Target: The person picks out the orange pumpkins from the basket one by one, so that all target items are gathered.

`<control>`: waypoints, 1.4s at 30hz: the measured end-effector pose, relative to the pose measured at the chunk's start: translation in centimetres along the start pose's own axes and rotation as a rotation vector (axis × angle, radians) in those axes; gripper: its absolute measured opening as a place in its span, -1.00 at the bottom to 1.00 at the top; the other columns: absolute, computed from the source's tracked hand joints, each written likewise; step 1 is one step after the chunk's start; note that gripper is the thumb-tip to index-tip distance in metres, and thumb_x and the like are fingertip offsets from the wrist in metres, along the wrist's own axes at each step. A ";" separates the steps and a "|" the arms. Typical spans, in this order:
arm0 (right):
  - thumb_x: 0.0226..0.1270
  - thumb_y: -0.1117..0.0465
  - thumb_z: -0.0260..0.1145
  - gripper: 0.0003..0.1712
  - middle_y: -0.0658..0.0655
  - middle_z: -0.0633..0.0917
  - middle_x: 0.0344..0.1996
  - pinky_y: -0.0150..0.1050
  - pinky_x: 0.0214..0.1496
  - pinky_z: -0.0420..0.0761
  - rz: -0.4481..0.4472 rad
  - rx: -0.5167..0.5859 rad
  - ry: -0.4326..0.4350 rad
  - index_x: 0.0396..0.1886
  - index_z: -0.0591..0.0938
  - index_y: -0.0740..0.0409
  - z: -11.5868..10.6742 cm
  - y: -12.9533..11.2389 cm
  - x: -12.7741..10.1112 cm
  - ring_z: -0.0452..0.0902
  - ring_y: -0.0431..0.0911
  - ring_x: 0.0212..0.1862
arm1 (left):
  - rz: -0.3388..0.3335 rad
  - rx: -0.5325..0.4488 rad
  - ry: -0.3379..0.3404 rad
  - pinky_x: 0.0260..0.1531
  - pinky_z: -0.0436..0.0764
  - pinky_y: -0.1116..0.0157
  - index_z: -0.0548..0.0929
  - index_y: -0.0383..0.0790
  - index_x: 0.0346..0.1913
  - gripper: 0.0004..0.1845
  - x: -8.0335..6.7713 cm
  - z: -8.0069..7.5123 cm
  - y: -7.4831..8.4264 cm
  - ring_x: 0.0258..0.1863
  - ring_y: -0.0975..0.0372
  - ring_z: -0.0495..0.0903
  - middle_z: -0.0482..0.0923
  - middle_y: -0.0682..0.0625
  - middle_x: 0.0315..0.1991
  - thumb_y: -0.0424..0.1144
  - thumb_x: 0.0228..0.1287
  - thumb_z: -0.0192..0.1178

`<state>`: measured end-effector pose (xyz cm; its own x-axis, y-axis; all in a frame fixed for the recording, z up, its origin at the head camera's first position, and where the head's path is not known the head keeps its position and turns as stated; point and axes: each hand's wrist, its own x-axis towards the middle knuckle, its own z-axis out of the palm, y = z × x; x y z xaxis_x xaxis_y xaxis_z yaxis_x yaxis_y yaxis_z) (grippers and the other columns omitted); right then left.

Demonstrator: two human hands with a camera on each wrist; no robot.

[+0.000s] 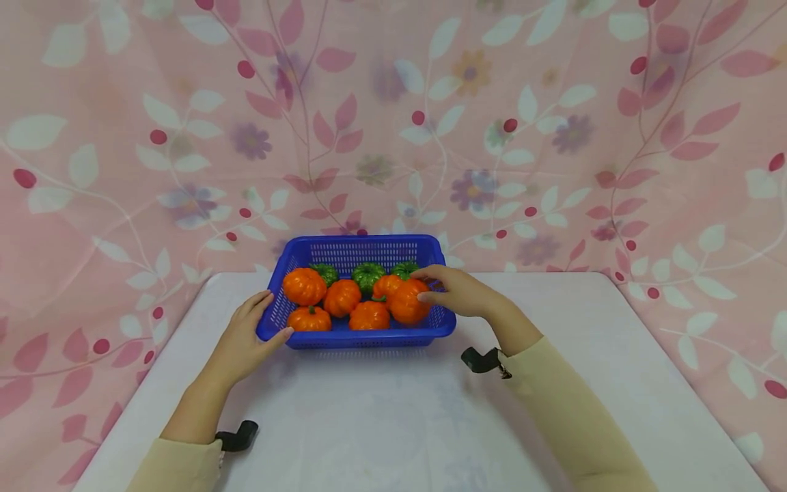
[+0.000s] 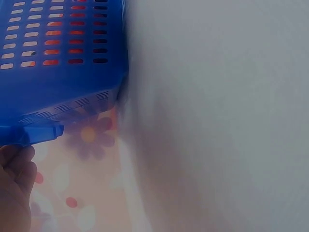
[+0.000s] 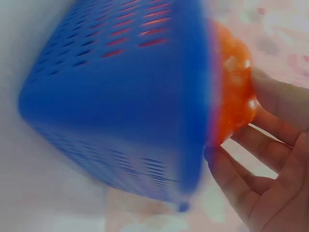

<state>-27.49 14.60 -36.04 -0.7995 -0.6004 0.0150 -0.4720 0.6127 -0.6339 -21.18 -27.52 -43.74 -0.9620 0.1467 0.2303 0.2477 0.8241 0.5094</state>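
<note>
Blue basket sits centre frame on the white bench, holding six orange pumpkins and three green ones at the back. Right hand curls its fingers round the rightmost orange pumpkin, not yet lifted clear of the rim. Left hand grips the basket's lower-left corner, thumb along the front wall. Wrist views blurred; green pumpkins partly hidden behind the orange ones.
</note>
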 end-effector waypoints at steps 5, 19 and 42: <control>0.47 0.14 0.28 -0.41 0.19 0.51 0.30 0.13 0.35 0.44 -0.016 0.076 0.077 0.43 0.42 0.17 -1.7 -0.4 -1.9 0.44 0.13 0.30 | -0.006 0.000 -0.010 0.32 0.18 -0.34 0.19 -0.41 0.51 -0.03 0.0 0.0 -0.1 0.47 -0.23 0.06 0.06 -0.26 0.53 0.18 0.29 0.29; 0.51 0.19 0.22 -0.37 0.26 0.40 0.33 0.27 0.33 0.40 0.038 0.081 0.249 0.49 0.31 0.20 -4.4 4.0 -6.4 0.34 0.22 0.33 | -0.016 -0.009 -0.014 0.32 0.18 -0.34 0.18 -0.39 0.52 -0.03 0.0 -0.1 0.1 0.47 -0.23 0.05 0.05 -0.25 0.54 0.17 0.29 0.28; 0.47 0.22 0.28 -0.37 0.32 0.36 0.40 0.31 0.35 0.34 0.199 0.171 0.425 0.46 0.36 0.20 -1.6 13.8 -4.1 0.30 0.35 0.38 | -0.006 -0.020 -0.003 0.33 0.17 -0.34 0.19 -0.42 0.51 -0.04 -0.2 0.0 0.1 0.47 -0.23 0.05 0.05 -0.26 0.54 0.16 0.30 0.29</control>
<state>-31.27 26.36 -43.61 -0.9653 -0.1965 0.1720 -0.2558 0.5798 -0.7736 -20.98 -27.49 -43.73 -0.9639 0.1432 0.2246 0.2438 0.8136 0.5278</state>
